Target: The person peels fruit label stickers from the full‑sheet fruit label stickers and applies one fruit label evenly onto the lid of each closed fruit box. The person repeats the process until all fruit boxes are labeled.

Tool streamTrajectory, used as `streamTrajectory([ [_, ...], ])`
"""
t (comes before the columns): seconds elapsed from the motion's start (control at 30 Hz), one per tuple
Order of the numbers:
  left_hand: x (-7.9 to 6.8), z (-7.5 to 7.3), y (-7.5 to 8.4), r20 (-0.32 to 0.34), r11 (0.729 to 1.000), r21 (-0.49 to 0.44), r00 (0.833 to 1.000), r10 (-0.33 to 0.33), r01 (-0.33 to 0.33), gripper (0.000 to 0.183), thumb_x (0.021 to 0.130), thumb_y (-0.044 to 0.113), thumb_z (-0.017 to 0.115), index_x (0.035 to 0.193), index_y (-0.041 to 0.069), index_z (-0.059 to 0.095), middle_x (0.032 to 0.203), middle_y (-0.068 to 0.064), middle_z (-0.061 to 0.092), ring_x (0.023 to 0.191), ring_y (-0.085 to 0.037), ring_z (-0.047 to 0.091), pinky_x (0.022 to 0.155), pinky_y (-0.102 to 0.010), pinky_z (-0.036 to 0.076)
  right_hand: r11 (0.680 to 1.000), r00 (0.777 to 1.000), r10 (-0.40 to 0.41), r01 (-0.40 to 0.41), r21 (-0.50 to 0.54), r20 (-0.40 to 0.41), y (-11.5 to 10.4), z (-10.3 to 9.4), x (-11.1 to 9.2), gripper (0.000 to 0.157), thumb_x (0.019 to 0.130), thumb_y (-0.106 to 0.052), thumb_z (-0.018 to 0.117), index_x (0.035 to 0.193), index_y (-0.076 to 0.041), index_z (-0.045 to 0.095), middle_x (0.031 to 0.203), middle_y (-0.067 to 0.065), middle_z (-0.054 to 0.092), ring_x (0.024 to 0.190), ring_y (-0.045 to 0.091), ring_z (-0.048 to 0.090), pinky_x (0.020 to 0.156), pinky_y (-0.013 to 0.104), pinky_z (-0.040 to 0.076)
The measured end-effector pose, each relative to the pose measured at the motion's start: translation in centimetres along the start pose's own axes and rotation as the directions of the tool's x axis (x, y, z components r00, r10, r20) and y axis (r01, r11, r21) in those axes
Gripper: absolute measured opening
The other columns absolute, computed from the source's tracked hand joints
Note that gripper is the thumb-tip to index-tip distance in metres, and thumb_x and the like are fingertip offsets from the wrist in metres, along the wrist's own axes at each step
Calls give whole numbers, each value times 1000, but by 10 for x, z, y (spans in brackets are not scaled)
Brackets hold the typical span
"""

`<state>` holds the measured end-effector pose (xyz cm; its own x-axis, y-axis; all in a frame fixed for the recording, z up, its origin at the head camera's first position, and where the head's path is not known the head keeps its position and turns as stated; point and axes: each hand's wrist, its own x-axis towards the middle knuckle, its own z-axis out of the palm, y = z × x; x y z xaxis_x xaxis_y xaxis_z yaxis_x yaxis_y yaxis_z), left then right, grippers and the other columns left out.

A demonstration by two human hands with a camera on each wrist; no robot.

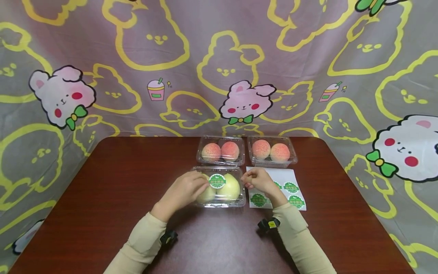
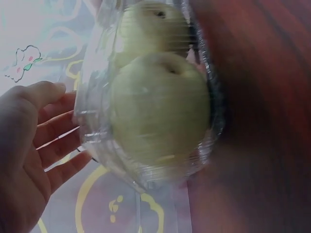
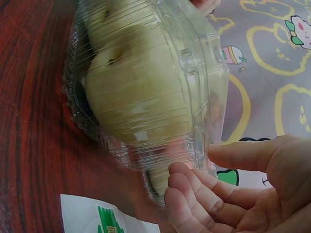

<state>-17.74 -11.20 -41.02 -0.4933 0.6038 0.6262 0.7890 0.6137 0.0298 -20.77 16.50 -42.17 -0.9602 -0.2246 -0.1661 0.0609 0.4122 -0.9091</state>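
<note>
A clear plastic clamshell box [image 1: 220,204] holding two pale yellow-green fruits [image 1: 228,187] stands in front of the person, its lid down. On top of the lid lies a round green-and-white sticker [image 1: 217,181]. The left hand [image 1: 184,190] is at the box's left side, its fingertips by the sticker; in the left wrist view the fingers [image 2: 58,131] spread loosely beside the lid. At the right edge of the box is the right hand [image 1: 260,180]. Its fingers [image 3: 209,194] are gently bent, with the thumb close to the lid; contact is hard to tell.
Two more clear boxes, a left one [image 1: 198,158] and a right one [image 1: 294,158], each hold two pink-red peaches behind the front box. A white sheet [image 1: 285,175] of green round stickers lies under the right forearm. Patterned cloth [image 1: 191,76] hangs behind the brown table [image 1: 102,198].
</note>
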Motion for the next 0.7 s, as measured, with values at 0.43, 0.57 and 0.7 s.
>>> streamTrajectory([
  [0.43,1,-11,-15,112,960,-28,955,-273,278,7,84,13,73,90,9,74,84,-3,72,80,-17,68,74,-34,56,1000,999,8,-7,-23,38,1,-4,-1,23,91,-4,59,102,16,62,73,6,68,61,5,58,61,22,54],
  [0.57,-2,-15,-22,142,935,-29,927,-347,354,7,86,14,71,90,10,74,83,-2,72,80,-18,68,74,-35,56,999,999,4,-2,-36,53,1,-6,-2,23,91,-3,59,102,16,63,73,7,69,61,6,57,62,22,54],
  [0.7,-6,-20,-29,172,906,-16,894,-414,422,8,86,15,70,90,9,75,84,-4,73,80,-21,70,75,-38,56,1000,997,6,-4,-30,72,1,-7,-3,23,90,-3,59,103,16,63,70,4,66,61,6,56,61,22,53],
])
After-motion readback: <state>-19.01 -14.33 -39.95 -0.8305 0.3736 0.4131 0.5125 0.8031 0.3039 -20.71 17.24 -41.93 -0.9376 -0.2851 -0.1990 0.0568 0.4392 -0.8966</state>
